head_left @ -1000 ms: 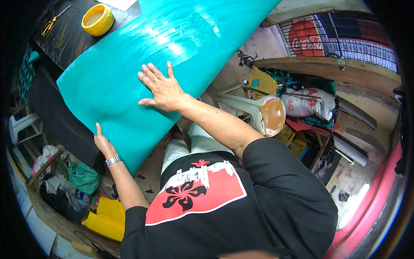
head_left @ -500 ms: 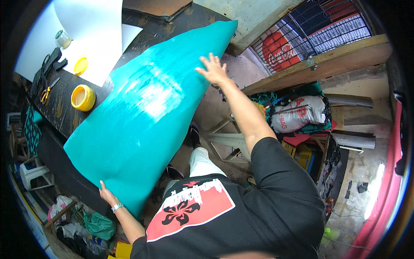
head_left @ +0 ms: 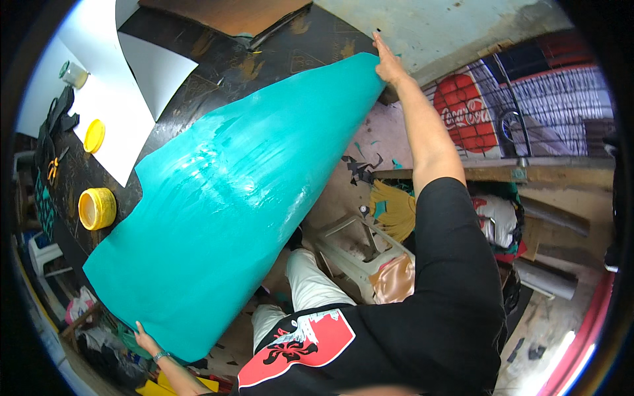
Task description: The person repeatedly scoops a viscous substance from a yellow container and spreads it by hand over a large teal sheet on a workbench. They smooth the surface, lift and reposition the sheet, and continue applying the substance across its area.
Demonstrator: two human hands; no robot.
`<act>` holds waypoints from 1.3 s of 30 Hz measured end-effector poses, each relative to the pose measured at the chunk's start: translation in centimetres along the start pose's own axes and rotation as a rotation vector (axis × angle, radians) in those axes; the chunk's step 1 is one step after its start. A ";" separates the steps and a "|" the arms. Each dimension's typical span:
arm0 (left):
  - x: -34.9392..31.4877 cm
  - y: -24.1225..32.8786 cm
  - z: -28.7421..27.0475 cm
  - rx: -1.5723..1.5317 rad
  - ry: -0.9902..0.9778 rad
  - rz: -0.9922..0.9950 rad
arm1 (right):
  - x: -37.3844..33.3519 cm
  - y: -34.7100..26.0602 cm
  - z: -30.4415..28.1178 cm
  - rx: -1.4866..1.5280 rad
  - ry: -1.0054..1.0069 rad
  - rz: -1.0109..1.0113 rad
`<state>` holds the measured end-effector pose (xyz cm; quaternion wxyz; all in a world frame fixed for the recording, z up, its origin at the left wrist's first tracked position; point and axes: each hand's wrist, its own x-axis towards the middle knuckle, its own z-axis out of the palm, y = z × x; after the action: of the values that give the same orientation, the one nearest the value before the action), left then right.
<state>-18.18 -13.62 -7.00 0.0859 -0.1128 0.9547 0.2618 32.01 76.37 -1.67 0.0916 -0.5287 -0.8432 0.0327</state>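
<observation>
A large teal leather-like sheet (head_left: 224,198) slopes across the dark table and hangs over its near edge, with wet-looking streaks on its upper face. My left hand (head_left: 146,340) grips the sheet's lower left edge; its thumb shows on the edge and the other fingers are mostly hidden. Up at the narrow far right end, my right hand (head_left: 389,65) lies against the sheet's tip with its fingers stretched out. Left of the sheet stands an open yellow jar (head_left: 97,208) with pale contents. Its likely lid, a yellow disc (head_left: 94,136), lies on a white sheet (head_left: 105,92).
Orange-handled scissors (head_left: 54,170) and a clear glass jar (head_left: 72,75) lie at the table's left. A brown sheet (head_left: 231,14) covers the far side. Below me are a pale plastic stool (head_left: 350,244), a yellow broom (head_left: 395,206) and dark floor scraps (head_left: 360,169). A grille (head_left: 522,112) stands right.
My right hand has moved from over the sheet out to its far right tip. My left hand, still at the edge, has come lower and left. The sheet lies flatter, and my view has shifted.
</observation>
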 end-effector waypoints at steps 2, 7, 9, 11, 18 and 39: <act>-0.4 -0.3 0.0 -0.078 0.001 -0.086 | 1.7 0.1 -0.3 -0.033 -0.178 -0.032; -1.9 -0.8 -1.2 -0.143 0.020 -0.161 | 0.9 -0.4 -2.7 -0.053 -0.286 -0.125; -3.2 -1.2 -1.4 -0.210 0.032 -0.166 | 0.6 -0.9 -5.0 -0.056 -0.100 -0.171; -4.3 -1.2 -1.4 -0.285 0.073 -0.178 | 2.4 -2.6 -7.6 -0.052 0.060 -0.206; -9.3 -1.5 1.3 -0.621 0.035 -0.192 | 19.1 -13.2 -15.6 -0.360 0.331 -0.336; -12.5 0.2 2.0 -0.557 0.137 -0.322 | 22.0 -25.6 3.3 0.850 0.092 -0.264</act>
<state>-6.01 -10.29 -5.77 0.0274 -0.2988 0.8199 0.4877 -0.63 84.99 1.61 0.3414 -0.3328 -0.8103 0.3408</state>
